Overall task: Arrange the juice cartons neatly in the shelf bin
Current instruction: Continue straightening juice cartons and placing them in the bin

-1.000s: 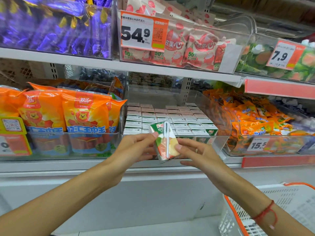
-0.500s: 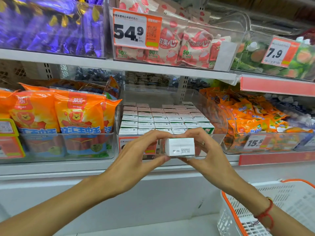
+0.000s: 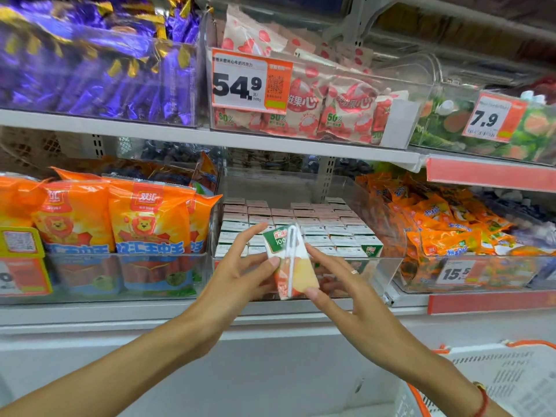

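A small juice carton [image 3: 296, 270] with a white straw on its side stands upright in the air in front of the clear shelf bin [image 3: 388, 266]. My left hand [image 3: 237, 272] pinches its left side between thumb and fingers. My right hand [image 3: 340, 284] holds its right side with thumb and fingertips. Inside the bin, several rows of juice cartons [image 3: 316, 224] stand upright, white tops up, filling most of it. One green-faced carton [image 3: 371, 249] shows at the front right corner.
Orange sausage packs [image 3: 144, 224] fill the bin to the left, orange snack bags [image 3: 445, 230] the bin to the right. An upper shelf [image 3: 210, 136] carries candy bins with price tags. A white basket [image 3: 493, 383] with an orange rim sits at lower right.
The carton was turned from upright to flat, showing its white end, and is now upright again with the straw side facing me. Both hands stayed on it.
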`<act>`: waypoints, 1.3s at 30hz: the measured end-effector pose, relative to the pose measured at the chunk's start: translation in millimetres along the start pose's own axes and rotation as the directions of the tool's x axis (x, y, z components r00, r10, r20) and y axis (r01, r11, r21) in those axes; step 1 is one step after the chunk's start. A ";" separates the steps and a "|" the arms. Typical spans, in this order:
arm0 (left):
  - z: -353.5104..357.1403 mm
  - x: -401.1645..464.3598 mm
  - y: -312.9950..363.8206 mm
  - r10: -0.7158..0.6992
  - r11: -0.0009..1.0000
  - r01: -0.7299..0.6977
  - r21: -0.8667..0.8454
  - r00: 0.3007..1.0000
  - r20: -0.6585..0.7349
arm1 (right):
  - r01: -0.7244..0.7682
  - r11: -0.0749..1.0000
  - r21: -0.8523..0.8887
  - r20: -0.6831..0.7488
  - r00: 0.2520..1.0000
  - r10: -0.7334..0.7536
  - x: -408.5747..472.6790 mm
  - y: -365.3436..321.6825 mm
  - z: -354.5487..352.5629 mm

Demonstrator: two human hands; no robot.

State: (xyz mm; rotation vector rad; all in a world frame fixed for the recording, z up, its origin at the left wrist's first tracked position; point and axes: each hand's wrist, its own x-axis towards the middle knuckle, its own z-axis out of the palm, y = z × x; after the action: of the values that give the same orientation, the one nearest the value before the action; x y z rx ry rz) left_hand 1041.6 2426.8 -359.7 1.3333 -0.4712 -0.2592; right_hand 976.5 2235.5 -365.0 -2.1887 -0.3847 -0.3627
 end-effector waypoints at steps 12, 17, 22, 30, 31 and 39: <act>-4.6 -1.3 0.9 -0.339 0.937 0.346 0.051 0.934 -0.114 | -0.117 0.935 0.335 -0.160 0.971 0.179 5.7 -16.9 3.9; -2.4 -2.3 0.3 -0.401 0.910 0.408 0.075 0.911 -0.092 | -0.218 0.902 0.372 -0.121 0.952 0.280 4.8 -16.7 -0.3; -1.1 -3.6 1.3 -0.402 0.912 0.405 0.070 0.914 -0.051 | -0.287 0.885 0.367 -0.082 0.938 0.338 5.2 -13.2 -0.8; 4.2 -0.4 1.7 -0.046 0.995 0.055 0.083 0.994 -0.102 | -0.333 0.854 0.400 -0.054 0.922 0.384 2.9 -13.6 13.4; 6.0 -0.9 1.1 -0.007 0.995 0.017 0.098 0.995 -0.105 | -0.329 0.852 0.408 -0.076 0.917 0.390 4.1 -13.7 14.7; 11.6 0.6 -0.7 -0.011 0.993 0.023 0.113 0.995 -0.103 | -0.137 0.986 -0.095 -0.423 0.902 0.084 6.3 -16.0 24.1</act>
State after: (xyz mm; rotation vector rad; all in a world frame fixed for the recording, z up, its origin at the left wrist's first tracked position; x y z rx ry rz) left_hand 1036.7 2416.3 -358.4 1.4554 -0.3930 -0.1785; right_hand 978.8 2265.1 -365.4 -2.1640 0.0017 -0.7923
